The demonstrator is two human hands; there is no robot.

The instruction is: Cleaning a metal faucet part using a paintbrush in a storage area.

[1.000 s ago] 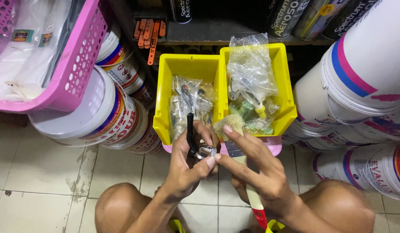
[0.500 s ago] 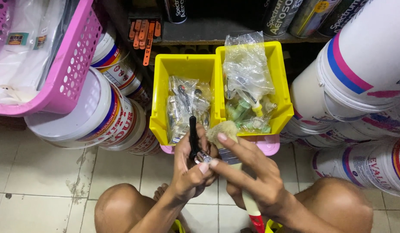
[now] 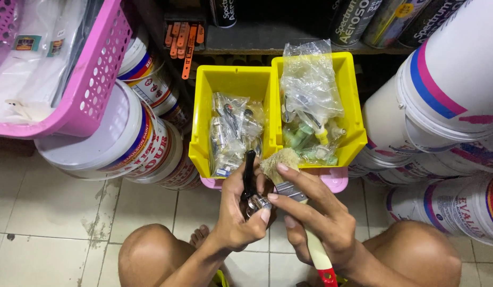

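My left hand [image 3: 240,215] grips a small metal fitting with a black lever handle [image 3: 249,178] that sticks up toward the bins. My right hand [image 3: 313,215] holds a paintbrush [image 3: 281,165] with pale bristles, a metal ferrule and a cream and red handle; its bristles lie beside the fitting. Both hands hover just in front of two yellow plastic bins. The left bin [image 3: 204,122] holds clear bags of metal fittings [image 3: 233,133]. The right bin [image 3: 353,111] holds bags of fittings with green and yellow parts [image 3: 310,117].
The bins rest on a pink tray [image 3: 339,183]. White paint buckets [image 3: 113,149] stack at left and at right [image 3: 443,95]. A pink basket [image 3: 92,79] with packets hangs upper left. A shelf behind holds spray cans [image 3: 358,21] and orange blades [image 3: 183,37]. My knees [image 3: 151,255] frame a tiled floor.
My hands stay at the bins' front edge with the same things. The brush bristles have shifted slightly against the fitting, and the view has drifted a little.
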